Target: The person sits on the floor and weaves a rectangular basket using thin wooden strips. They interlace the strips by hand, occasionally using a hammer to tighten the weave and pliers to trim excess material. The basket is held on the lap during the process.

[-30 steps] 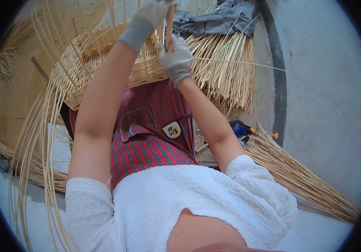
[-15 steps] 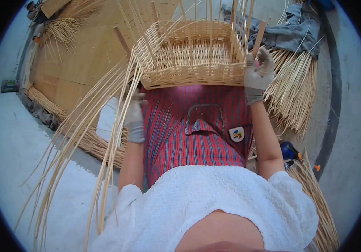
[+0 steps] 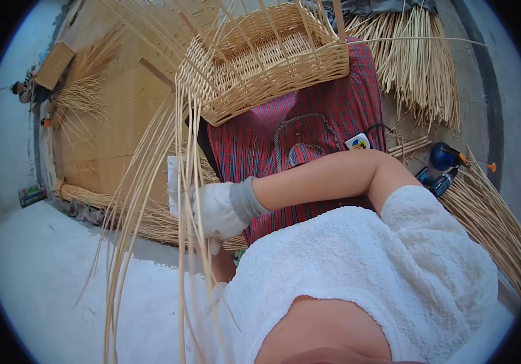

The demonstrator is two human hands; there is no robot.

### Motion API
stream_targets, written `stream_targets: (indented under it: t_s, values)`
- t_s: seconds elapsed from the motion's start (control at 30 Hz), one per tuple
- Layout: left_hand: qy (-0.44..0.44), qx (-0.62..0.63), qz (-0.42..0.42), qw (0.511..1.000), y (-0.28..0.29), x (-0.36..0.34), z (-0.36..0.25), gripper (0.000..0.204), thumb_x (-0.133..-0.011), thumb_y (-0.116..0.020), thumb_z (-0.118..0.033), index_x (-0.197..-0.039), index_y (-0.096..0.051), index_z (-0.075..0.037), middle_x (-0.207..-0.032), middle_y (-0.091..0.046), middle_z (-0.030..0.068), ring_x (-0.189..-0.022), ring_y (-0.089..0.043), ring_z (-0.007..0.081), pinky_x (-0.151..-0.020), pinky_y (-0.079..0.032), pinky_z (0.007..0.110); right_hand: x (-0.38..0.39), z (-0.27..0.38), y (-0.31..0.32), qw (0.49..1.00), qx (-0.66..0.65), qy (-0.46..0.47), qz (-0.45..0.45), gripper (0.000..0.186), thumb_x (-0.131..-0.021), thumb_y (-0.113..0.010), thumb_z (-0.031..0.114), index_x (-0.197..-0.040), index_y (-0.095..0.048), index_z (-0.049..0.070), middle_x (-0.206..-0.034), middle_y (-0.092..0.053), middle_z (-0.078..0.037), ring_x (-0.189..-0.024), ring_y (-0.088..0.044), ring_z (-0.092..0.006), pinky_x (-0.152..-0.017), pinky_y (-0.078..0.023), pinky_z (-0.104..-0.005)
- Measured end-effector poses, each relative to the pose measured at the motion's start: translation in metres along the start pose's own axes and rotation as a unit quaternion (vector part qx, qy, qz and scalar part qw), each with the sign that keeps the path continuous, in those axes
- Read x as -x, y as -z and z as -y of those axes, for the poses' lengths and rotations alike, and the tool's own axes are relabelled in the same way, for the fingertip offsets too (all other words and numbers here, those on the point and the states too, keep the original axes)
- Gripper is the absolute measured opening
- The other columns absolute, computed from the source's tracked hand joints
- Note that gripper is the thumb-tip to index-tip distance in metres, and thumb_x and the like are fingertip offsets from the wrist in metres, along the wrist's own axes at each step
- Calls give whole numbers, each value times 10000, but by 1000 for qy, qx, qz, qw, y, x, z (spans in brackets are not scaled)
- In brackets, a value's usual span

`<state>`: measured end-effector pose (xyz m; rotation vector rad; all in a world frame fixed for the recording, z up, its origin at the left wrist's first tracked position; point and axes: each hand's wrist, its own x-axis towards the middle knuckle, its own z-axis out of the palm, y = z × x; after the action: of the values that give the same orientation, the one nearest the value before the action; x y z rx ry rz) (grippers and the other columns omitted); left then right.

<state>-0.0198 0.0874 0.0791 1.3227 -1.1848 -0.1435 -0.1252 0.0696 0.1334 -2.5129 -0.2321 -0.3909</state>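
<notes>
A half-woven wicker basket [image 3: 272, 79] rests on the red striped cloth [image 3: 266, 127] over my lap, tilted with its right side higher. Thin upright stakes and wooden posts [image 3: 155, 73] rise from it. Long loose willow rods [image 3: 142, 164] hang from its left corner toward me. My right hand [image 3: 219, 209], in a whitish glove with a grey cuff, reaches across my body to these rods; its fingers are mostly hidden behind them. My left hand [image 3: 214, 246] is below it, almost wholly covered by the right hand and the rods. Neither hand touches the basket.
Bundles of rods lie at the far right [image 3: 421, 67], near right [image 3: 490, 212] and left [image 3: 90, 195]. A blue spray bottle [image 3: 445, 156] and a power drill [image 3: 439, 182] stand at the right. A white sheet [image 3: 173, 173] lies behind the rods. Another person [image 3: 25, 88] is at the far left.
My right hand has left the basket's right corner and swung across to the hanging rods at the left. My left hand has come down nearer to me. The basket's right side now appears higher.
</notes>
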Motion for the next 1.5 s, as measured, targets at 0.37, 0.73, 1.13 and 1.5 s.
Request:
stream_targets:
  t_s: [0.37, 0.73, 1.13, 1.5]
  values:
    - [68, 195, 12, 978, 29, -69, 31, 235, -1061, -417, -109, -1202, -558, 17, -660, -394, -17, -554, -448, 91, -934, -577, 478, 184, -133, 57, 831, -306, -211, -414, 380, -1014, -494, 382, -913, -625, 40, -757, -559, -72, -718, -592, -243, -731, -557, -393]
    - [253, 74, 29, 964, -61, -21, 86, 575, -950, -724, -345, -1335, -563, 50, -1178, -674, 200, -1054, -663, 261, -939, -538, 351, 199, -158, 72, 705, -240, -408, -529, 179, -978, -664, 18, -1154, -646, 45, -908, -684, 1, -858, -665, -105, -819, -551, -252]
    - [427, -100, 183, 880, -84, -34, 123, 833, -764, -793, -682, -1124, -717, 65, -962, -731, 175, -895, -682, 271, -846, -532, 379, 97, -111, 114, 824, -152, -296, -459, 150, -962, -674, 62, -1100, -648, 9, -988, -702, -115, -864, -716, -195, -762, -582, -306]
    - [421, 158, 43, 892, -91, -51, 88, 894, -792, -887, -427, -1441, -503, 53, -1367, -600, 166, -1198, -584, 260, -1069, -455, 363, 20, -234, 154, 861, 126, -356, -340, 556, -997, -559, 134, -1527, -399, 183, -1291, -574, -151, -1016, -678, -232, -766, -591, -292]
